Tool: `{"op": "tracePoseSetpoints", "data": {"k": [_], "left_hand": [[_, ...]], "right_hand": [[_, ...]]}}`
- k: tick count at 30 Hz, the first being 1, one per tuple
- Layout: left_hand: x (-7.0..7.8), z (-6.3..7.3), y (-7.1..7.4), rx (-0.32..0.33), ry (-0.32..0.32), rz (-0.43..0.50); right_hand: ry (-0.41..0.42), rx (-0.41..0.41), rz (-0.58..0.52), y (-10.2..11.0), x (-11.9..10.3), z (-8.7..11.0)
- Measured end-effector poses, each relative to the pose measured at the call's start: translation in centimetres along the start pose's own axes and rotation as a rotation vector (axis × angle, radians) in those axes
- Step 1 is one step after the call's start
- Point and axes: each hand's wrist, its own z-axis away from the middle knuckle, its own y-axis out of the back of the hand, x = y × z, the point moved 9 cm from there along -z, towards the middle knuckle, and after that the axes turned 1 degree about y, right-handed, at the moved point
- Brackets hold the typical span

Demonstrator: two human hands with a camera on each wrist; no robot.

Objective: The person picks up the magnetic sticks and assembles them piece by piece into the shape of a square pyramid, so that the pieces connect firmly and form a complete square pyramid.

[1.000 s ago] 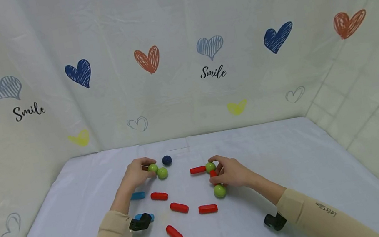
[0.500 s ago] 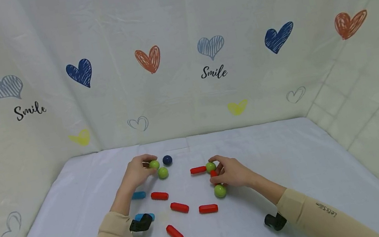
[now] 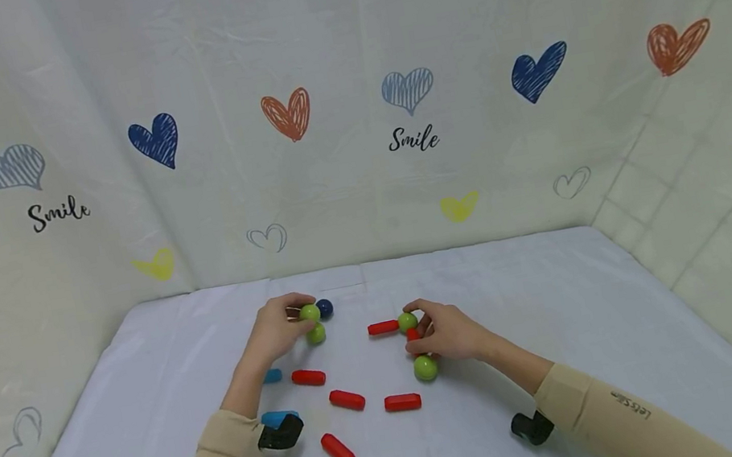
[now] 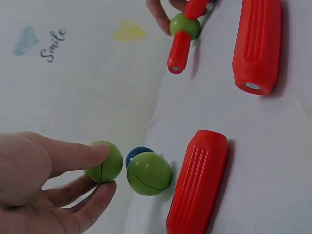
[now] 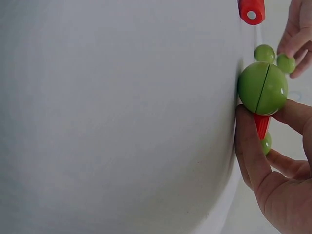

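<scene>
My left hand [image 3: 278,330] pinches a green ball [image 4: 113,168] between thumb and fingers, lifted off the cloth in the left wrist view. Close by it lies a second green ball [image 4: 148,175], with a dark blue ball [image 3: 325,308] just behind. My right hand [image 3: 454,331] grips a short red rod [image 5: 262,126], partly hidden by the fingers. At the rod's far end is a green ball [image 3: 408,322], and at its near end another green ball [image 5: 263,90]. From the far ball a further red rod [image 3: 383,328] points left; the two touch.
Several loose red rods, among them one at the front [image 3: 338,451] and one in the middle [image 3: 347,400], lie between the arms. Two blue rods [image 3: 273,376] lie near the left forearm, partly covered. Behind the white-covered table [image 3: 528,273] hangs a printed curtain [image 3: 358,181].
My left hand has moved a little to the right with its green ball, now near the second green ball and the dark blue one. The right hand has stayed in place.
</scene>
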Motion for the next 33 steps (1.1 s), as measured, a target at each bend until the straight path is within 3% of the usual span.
{"op": "tracePoseSetpoints", "data": {"k": [14,24,33], "left_hand": [[2.9,0.3,-2.7,-0.042,-0.114,0.023],[3.8,0.1,-5.2,-0.087,-0.134,-0.049],[5.1,0.2,-6.6,-0.142,-0.19,-0.13]], "right_hand": [[-0.015,0.002,0.009,-0.1,0.4,-0.1],[-0.007,-0.005,0.007,-0.1,0.5,-0.1],[-0.007,-0.009,0.003,0.0,0.2,0.1]]}}
